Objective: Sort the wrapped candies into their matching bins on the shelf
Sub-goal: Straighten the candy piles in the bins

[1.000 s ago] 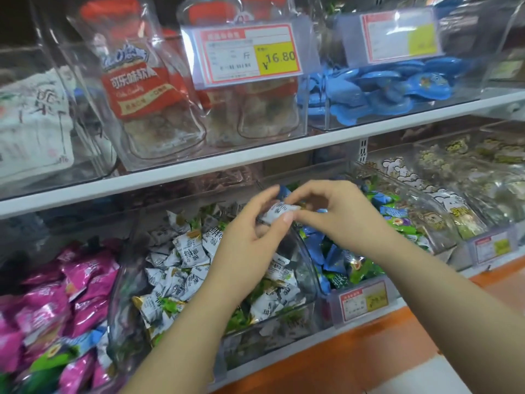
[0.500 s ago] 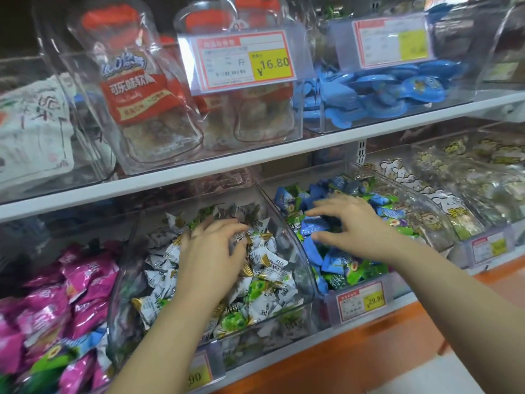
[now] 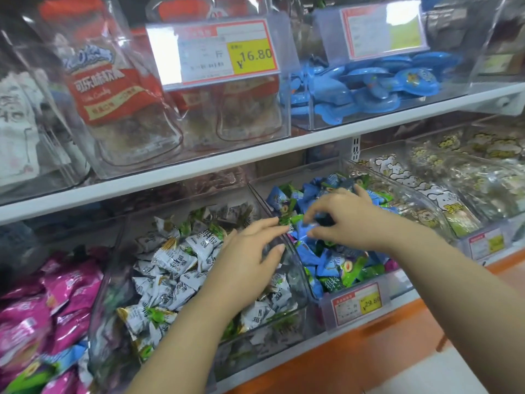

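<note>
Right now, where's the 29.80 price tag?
Head view, lower right: 29.80 price tag on the front of the blue candy bin, below the right hand.

Left hand has crossed over to the green candy.

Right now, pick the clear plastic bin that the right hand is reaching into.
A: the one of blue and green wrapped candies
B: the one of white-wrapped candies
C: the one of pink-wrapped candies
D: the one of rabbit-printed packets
A: the right hand has its fingers down among the blue and green wrapped candies in their clear plastic bin, while the left hand is over the white-wrapped candies.
</note>
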